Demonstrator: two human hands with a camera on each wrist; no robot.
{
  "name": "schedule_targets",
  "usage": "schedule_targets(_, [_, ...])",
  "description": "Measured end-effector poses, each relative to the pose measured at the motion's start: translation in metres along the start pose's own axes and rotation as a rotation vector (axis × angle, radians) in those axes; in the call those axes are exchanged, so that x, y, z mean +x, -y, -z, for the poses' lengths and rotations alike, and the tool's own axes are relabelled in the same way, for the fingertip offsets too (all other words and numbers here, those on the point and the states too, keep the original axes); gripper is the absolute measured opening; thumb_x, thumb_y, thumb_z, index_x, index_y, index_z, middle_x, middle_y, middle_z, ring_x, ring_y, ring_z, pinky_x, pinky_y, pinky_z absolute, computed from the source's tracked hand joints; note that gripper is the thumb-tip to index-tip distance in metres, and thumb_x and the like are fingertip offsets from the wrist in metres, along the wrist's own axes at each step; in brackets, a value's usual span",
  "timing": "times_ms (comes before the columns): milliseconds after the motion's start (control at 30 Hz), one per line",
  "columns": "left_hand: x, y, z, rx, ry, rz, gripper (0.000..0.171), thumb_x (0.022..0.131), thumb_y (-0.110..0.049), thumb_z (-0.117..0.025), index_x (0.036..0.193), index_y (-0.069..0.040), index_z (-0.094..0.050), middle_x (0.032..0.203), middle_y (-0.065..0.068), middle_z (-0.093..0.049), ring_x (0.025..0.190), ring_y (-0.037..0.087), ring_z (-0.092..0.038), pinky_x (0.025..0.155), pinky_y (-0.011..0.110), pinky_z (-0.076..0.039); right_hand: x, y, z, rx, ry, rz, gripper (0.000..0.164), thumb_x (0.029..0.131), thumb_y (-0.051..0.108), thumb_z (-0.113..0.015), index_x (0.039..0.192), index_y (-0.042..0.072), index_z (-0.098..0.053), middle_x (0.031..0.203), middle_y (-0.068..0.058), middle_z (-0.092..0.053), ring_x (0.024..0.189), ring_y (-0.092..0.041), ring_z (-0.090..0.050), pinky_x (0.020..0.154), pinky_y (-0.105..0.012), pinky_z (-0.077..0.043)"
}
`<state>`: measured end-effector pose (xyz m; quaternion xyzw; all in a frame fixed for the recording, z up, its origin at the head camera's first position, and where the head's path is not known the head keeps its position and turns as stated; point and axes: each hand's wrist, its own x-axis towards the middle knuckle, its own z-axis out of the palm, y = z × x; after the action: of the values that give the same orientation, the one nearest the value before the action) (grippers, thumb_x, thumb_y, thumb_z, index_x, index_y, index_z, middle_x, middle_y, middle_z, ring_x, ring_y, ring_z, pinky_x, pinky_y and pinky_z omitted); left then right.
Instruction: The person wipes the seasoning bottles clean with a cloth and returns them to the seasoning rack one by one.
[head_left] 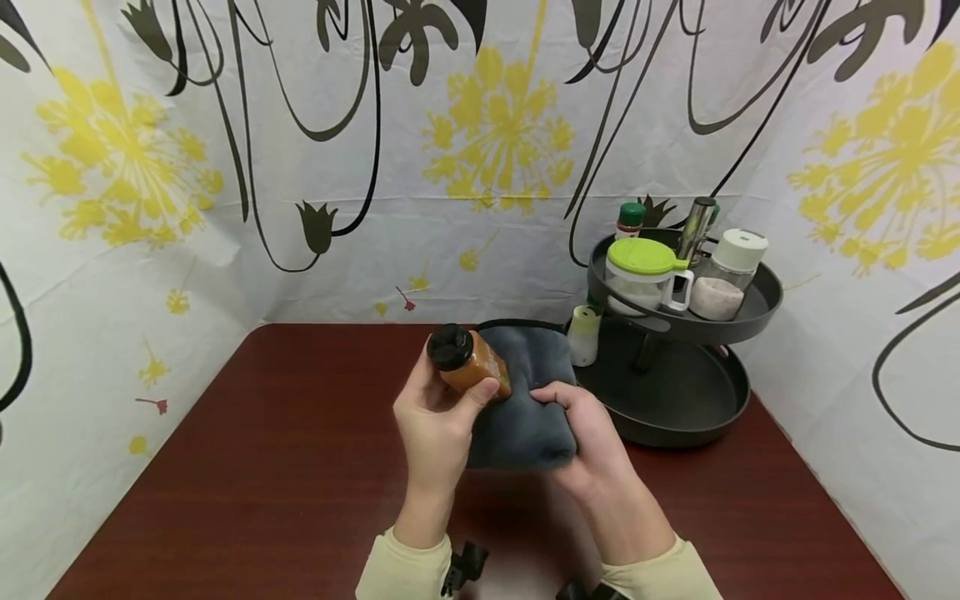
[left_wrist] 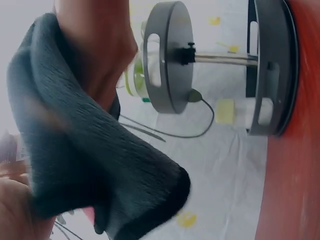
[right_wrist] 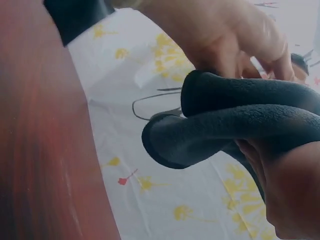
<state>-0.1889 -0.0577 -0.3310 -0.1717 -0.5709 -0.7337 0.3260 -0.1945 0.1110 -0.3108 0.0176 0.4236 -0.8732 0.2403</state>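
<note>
My left hand (head_left: 438, 433) grips a small spice bottle (head_left: 474, 363) with an orange-brown body and a black cap, tilted with the cap toward the upper left. A folded dark grey-blue cloth (head_left: 525, 425) is held by my right hand (head_left: 592, 442), its thumb lying on top. The cloth lies right against the bottle's right side, above the table. In the left wrist view the cloth (left_wrist: 100, 145) hides most of the bottle. The right wrist view shows the folded layers of the cloth (right_wrist: 240, 115) between both hands.
A two-tier black round rack (head_left: 675, 417) stands at the table's right back. Its upper tier carries a green-lidded jar (head_left: 641, 258), a white-capped shaker (head_left: 727, 275) and other bottles. A white bottle (head_left: 583, 337) stands at its lower left. The dark red table (head_left: 300, 467) meets patterned sheeting behind.
</note>
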Motion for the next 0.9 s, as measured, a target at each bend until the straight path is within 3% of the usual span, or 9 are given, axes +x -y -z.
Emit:
schedule_targets(67, [0.002,0.002,0.004,0.017,0.003,-0.007,0.064,0.086,-0.001,-0.087,0.146,-0.003,-0.063,0.133,0.006,-0.073,0.121,0.018,-0.073,0.096,0.034,-0.063,-0.002,-0.001,0.000,-0.007,-0.003,-0.009,0.073,0.106,0.012,-0.038,0.169,0.017,-0.001,0.167,-0.004,-0.027,0.140,-0.016,-0.048,0.110,-0.029,-0.053])
schedule_targets(333, [0.010,0.002,0.015,-0.006,-0.015,-0.009,0.064,0.085,0.004,-0.086,0.145,0.002,-0.062,0.131,-0.001,-0.073,0.121,0.017,-0.074,0.098,0.032,-0.062,0.000,0.005,0.004,0.000,-0.011,-0.008,0.073,0.104,0.014,-0.040,0.166,0.014,-0.003,0.163,-0.004,-0.029,0.127,-0.015,-0.056,0.103,-0.024,-0.054])
schedule_targets(500, [0.009,0.009,0.013,0.050,0.037,-0.010,0.065,0.085,0.003,-0.086,0.146,-0.002,-0.063,0.135,0.007,-0.072,0.124,0.016,-0.072,0.098,0.033,-0.062,0.009,-0.006,0.003,0.005,-0.017,-0.013,0.068,0.104,0.012,-0.040,0.166,0.011,-0.011,0.162,-0.003,-0.034,0.126,-0.011,-0.059,0.104,-0.025,-0.055])
schedule_targets(633, [0.012,0.017,0.016,0.068,0.025,0.016,0.064,0.085,0.008,-0.084,0.145,-0.004,-0.064,0.134,0.012,-0.072,0.121,0.015,-0.073,0.096,0.031,-0.063,0.011,-0.013,0.007,0.024,-0.040,-0.032,0.062,0.103,0.012,-0.041,0.162,0.010,-0.020,0.158,-0.002,-0.038,0.126,-0.011,-0.058,0.103,-0.024,-0.054])
schedule_targets(900, [0.016,0.021,0.038,0.146,-0.035,0.045,0.064,0.083,0.009,-0.086,0.142,-0.008,-0.068,0.128,0.001,-0.075,0.111,0.011,-0.076,0.087,0.027,-0.064,0.006,-0.003,0.025,0.111,-0.049,-0.039,0.074,0.105,0.013,-0.040,0.167,0.021,-0.001,0.165,0.000,-0.024,0.145,-0.017,-0.041,0.111,-0.028,-0.050])
